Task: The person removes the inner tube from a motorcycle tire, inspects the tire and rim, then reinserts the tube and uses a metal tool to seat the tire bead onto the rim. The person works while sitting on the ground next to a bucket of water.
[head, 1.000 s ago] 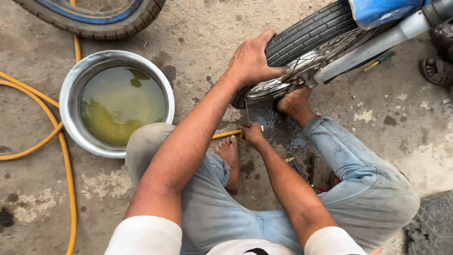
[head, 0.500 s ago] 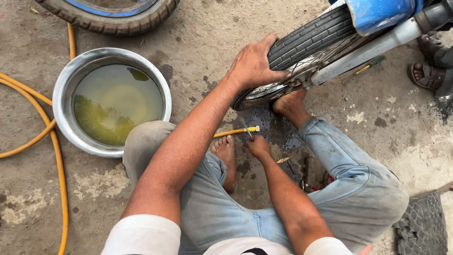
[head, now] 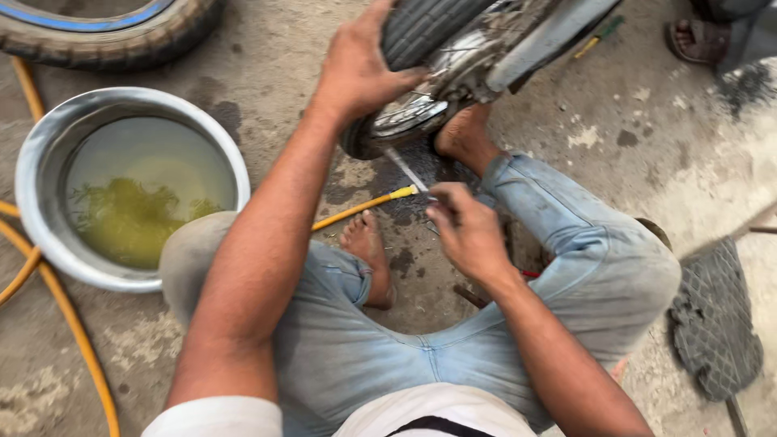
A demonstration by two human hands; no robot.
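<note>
Rubber tread fills the left hand [head: 356,69], whose fingers wrap over the tyre [head: 425,28] and press down on it, thumb reaching toward the chrome rim [head: 405,117] just below. The wheel sits tilted, its lowest part resting near a bare foot [head: 465,133] braced against it on the far side of the fingers.

Below that rim, the right hand [head: 465,235] is bunched, fingertips drawn together in a pinch; what they pinch is partly hidden, but a thin metal rod [head: 405,170] runs from those fingertips up to the rim. Just left of the right fingertips lies the brass nozzle of a yellow hose [head: 360,209], its tip nearly touching them. The hose trails away leftward behind the left forearm.

Under the right hand, between the knees, the other bare foot [head: 368,255] rests on the wet concrete floor [head: 275,73]. Both legs wear faded jeans [head: 583,243].

Well to the left of both hands stands a steel basin [head: 36,174] holding murky greenish water. A second tyre [head: 105,36] lies beyond it. Far to the right of the fingers lie a dark mat [head: 716,324] and someone's sandalled foot [head: 696,36].
</note>
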